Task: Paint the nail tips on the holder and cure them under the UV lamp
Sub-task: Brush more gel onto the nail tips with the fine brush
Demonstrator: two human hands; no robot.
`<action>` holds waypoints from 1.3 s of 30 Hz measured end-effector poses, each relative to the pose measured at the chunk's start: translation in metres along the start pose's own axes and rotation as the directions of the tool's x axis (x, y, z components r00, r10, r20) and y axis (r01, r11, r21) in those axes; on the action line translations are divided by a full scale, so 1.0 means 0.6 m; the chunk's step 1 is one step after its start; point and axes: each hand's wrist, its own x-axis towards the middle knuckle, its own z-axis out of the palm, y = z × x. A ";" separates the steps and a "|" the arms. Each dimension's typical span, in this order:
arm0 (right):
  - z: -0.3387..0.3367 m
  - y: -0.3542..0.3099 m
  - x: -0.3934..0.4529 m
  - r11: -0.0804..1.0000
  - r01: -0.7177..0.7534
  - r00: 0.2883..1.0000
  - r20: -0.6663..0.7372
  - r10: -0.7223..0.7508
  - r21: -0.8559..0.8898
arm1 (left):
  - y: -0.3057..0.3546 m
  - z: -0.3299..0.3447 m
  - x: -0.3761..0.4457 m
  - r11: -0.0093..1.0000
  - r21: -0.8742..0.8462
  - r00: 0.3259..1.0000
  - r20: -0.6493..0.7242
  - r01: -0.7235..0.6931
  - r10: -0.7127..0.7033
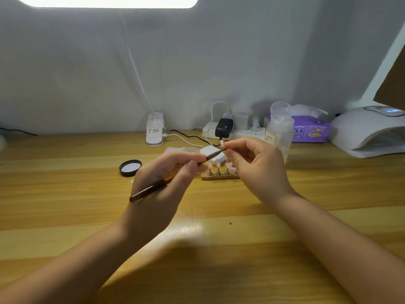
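left hand (162, 178) grasps a brush (175, 175), its end at a nail tip (222, 144) pinched by the right hand (256, 165), above the holder (220, 177).

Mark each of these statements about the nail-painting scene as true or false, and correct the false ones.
1. The left hand grips the brush. True.
2. The right hand rests flat and empty on the table. False: it is raised and pinches a nail tip at the brush's tip.
3. The wooden holder carries nail tips on stands. True.
4. The UV lamp stands at the far left of the table. False: it is at the far right.
5. The black lid lies left of the holder. True.
6. The tissue pack is green. False: it is purple.
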 end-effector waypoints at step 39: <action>-0.001 0.010 0.002 0.998 -0.030 1.000 0.009 0.029 0.053 | -0.007 -0.002 -0.001 0.998 -0.002 0.998 0.001 -0.055 0.055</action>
